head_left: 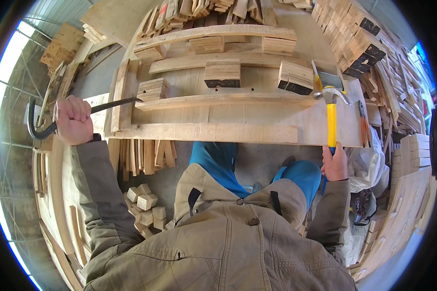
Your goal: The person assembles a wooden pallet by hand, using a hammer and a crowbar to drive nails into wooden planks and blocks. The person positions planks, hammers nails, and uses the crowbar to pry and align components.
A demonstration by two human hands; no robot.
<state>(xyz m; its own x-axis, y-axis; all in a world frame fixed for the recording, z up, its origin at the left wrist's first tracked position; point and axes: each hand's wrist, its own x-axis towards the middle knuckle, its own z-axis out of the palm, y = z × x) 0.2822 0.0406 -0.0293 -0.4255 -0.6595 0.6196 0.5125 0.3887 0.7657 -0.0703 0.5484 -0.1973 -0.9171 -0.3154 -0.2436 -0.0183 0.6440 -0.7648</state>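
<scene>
My left hand (pixel 74 120) is closed round a dark crowbar (pixel 112 104); its hooked end is at the far left, and its thin tip reaches the corner of a wooden pallet frame (pixel 213 132). In my right hand (pixel 335 163) is a claw hammer (pixel 331 121) with a yellow and blue handle, held upright with its metal head over the right part of the workbench. Wooden blocks (pixel 222 72) with dark-painted ends lie between the frame's long boards (pixel 218 100). Two boards form the frame's left side.
The plywood workbench (pixel 325 131) carries pliers (pixel 363 127) at its right edge and a hand saw (pixel 320 75) behind the hammer. Stacked blocks (pixel 347 36) stand at the back right, loose slats (pixel 199 9) at the back. Cut blocks (pixel 145 201) and boards lie below on the left.
</scene>
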